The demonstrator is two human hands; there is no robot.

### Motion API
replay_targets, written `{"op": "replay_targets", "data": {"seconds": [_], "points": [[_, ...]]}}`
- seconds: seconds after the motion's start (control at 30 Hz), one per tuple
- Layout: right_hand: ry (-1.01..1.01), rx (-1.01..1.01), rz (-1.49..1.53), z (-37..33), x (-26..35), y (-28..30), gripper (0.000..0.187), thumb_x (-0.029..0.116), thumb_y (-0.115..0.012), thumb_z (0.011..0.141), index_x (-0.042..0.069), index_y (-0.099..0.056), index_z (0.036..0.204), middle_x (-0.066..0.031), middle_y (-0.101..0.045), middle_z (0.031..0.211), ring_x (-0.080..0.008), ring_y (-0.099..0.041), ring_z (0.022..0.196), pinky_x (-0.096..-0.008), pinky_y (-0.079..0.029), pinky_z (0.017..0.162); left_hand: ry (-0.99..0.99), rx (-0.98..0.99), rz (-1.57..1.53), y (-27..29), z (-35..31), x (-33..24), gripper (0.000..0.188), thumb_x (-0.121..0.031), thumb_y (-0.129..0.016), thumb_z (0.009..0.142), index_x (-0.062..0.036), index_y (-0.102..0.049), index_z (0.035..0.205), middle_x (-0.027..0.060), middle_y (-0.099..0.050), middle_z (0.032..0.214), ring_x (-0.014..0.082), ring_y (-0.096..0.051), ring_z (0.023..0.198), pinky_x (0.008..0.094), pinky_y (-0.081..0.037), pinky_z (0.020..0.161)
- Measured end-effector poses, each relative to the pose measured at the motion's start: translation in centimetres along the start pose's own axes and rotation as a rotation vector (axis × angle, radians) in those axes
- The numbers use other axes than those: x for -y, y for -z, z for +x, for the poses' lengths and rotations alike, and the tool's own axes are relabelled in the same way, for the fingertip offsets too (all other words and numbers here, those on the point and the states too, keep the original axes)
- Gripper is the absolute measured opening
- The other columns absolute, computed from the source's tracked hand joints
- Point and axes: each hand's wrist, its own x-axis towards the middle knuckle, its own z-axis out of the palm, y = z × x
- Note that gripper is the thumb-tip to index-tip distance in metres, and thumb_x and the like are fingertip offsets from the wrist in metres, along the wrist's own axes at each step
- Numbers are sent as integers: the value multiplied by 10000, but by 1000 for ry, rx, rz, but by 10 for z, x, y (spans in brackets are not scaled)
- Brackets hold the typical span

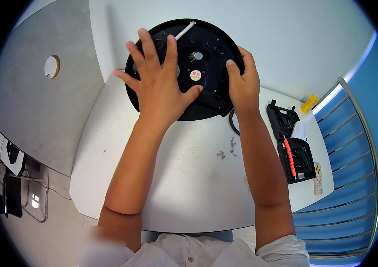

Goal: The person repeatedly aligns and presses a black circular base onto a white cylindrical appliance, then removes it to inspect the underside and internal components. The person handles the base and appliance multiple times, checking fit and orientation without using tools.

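Observation:
A round black disc-shaped device (207,62) lies on the far side of a white table (189,187), underside up, with a round red-and-white sticker and a metal hub at its centre. A white cable leaves its far rim. My left hand (158,80) rests flat on the disc's left half, fingers spread. My right hand (242,80) grips the disc's right rim, thumb on top. Several small loose screws (227,151) lie on the table between my forearms.
A black open tool case (291,147) with an orange-handled screwdriver (290,158) sits at the right. Beside the case lie a black ring (233,122), a yellow clip (309,103) and a small tag. Grey partition with a round hole stands left; blue railing runs right.

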Motion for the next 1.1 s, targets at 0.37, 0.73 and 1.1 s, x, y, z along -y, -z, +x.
{"op": "replay_targets", "data": {"seconds": [0.37, 0.73, 1.1], "points": [[617, -167, -456, -6, 21, -7, 261, 55, -656, 719, 91, -668, 978, -105, -521, 1269, -344, -398, 1201, -422, -399, 922, -14, -32, 31, -7, 0, 6, 1213, -574, -815, 529, -179, -204, 1500, 207, 20, 1561, 461, 26, 1420, 781, -42, 958], [663, -194, -603, 4, 13, -24, 163, 127, -763, 647, 97, -679, 783, -90, -497, 1288, -341, -400, 1199, -467, -360, 938, 13, 14, 46, -5, -1, -5, 1214, -486, -862, 523, -181, -206, 1498, 190, 20, 1565, 436, 31, 1429, 776, -70, 961], [670, -161, -608, 3, 15, -31, 145, 136, -759, 653, 103, -681, 771, -84, -498, 1290, -307, -420, 1181, -493, -354, 933, 20, 18, 16, -5, -1, -1, 1214, -431, -883, 521, -199, -200, 1498, 187, 21, 1565, 431, 39, 1429, 775, -67, 961]]}}
